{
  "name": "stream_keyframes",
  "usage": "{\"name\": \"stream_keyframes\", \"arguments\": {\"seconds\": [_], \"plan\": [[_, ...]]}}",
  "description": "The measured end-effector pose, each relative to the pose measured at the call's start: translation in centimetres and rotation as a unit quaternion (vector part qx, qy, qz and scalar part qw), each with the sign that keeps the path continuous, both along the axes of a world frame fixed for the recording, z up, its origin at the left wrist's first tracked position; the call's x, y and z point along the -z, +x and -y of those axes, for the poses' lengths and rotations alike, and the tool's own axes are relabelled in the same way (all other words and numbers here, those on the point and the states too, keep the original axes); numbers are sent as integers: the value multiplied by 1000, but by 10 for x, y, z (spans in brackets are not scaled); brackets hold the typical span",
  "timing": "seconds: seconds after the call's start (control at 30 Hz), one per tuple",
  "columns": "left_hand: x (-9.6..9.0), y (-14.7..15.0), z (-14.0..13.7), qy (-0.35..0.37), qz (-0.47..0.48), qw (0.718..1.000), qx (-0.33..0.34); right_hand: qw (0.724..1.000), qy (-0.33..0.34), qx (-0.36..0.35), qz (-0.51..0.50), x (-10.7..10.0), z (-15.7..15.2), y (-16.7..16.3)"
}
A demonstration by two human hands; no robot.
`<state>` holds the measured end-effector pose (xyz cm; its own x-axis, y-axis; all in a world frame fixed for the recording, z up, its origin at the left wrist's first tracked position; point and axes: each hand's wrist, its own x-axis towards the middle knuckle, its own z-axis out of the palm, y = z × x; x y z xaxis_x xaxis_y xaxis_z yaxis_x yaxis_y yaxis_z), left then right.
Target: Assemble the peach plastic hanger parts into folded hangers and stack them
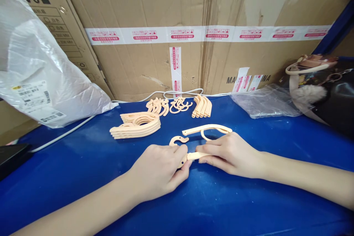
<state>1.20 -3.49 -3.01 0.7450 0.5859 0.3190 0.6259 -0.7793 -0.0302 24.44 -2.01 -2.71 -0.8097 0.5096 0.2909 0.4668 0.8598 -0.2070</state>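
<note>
One head-worn camera looks forward and down, from close by, over the blue tabletop (235,206).

Cream hanger piece (195,156) in right hand (232,153)

Taped cardboard (149,3) behind blue tabletop (226,206)
</note>
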Motion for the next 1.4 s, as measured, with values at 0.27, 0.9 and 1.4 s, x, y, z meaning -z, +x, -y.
{"name": "stream_keyframes", "arguments": {"seconds": [0.27, 0.9, 1.4], "plan": [[4, -3, -4, -1, 23, 999, 30, 1000, 14, -7, -7, 1, -1, 1], [-4, -10, -2, -38, 54, 998, -24, 972, 179, 81, -125, -4, -10, 5], [-14, -11, -1, 119, 5, 993, 27, 986, 44, 117, -107, 1, -23, 9]]}}
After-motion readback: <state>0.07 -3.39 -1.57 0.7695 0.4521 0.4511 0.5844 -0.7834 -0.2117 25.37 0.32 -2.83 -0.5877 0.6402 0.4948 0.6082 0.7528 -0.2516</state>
